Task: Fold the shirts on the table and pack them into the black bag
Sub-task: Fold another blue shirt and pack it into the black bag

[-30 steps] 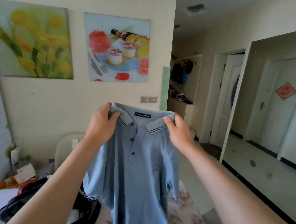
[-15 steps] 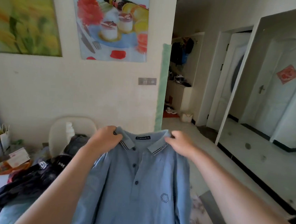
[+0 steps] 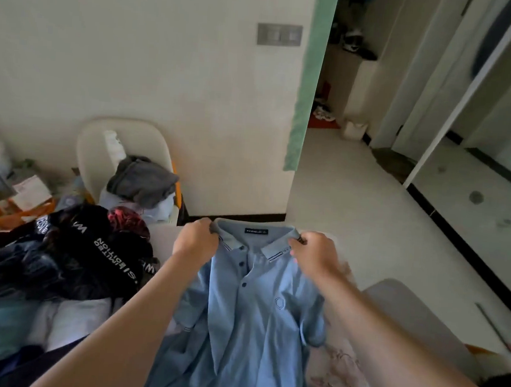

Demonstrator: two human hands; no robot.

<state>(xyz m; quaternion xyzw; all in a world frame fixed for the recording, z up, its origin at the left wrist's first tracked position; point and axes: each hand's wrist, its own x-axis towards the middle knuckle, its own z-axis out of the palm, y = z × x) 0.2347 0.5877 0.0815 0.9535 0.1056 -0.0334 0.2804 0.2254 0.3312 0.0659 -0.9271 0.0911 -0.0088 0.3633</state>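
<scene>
Status: early, no fold made on this one yet.
- Left hand (image 3: 195, 239) and right hand (image 3: 313, 254) each pinch one end of the collar of the blue polo shirt (image 3: 258, 314). Fingers (image 3: 311, 239) are curled tight on the fabric on both sides.
- The shirt is button side up. Its top is lifted by the collar and its lower body drapes onto the table (image 3: 341, 380). Sleeves are bunched, not spread.
- The black bag (image 3: 71, 259) sits slumped on my left, just beside the shirt. Can't tell if anything folded is inside.
- A pile of pale clothes (image 3: 6, 327) lies loose below the bag, looks unfolded. There's also a grey garment (image 3: 143, 179) on the chair (image 3: 97, 140).

My read, left to do: lay it flat, fold, pack, then the rest of the pile. Most of the job is ahead.
</scene>
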